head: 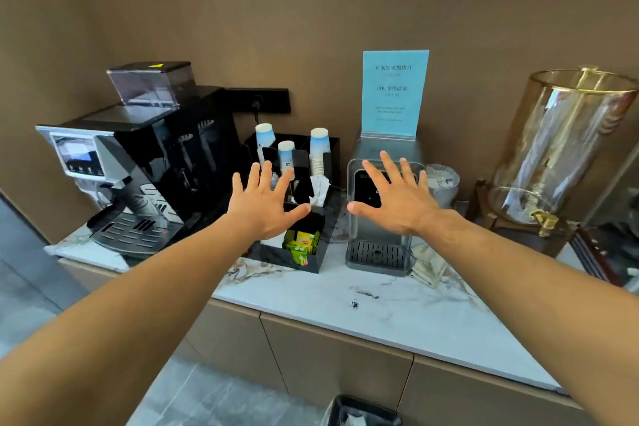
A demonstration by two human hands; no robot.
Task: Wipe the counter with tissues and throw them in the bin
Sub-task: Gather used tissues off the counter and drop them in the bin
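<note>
Fingers (257,176) of both hands are spread wide and hold nothing: the left hand (266,207) hovers over the black organizer (321,249), the right hand (394,201) before the grey dispenser (380,252). White tissues (318,188) stand in the organizer between the hands. On the marble counter (397,315), a dark spot (355,304) lies at six o'clock from the right hand; the bin (363,411) sits below.

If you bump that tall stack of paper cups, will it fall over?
Probably. The stack of paper cups stands tall and narrow in the black organizer, so it looks tippy. Paper cups are likely very light, so a small nudge might shift them. The compartment wall beside it may catch it partway.
</note>
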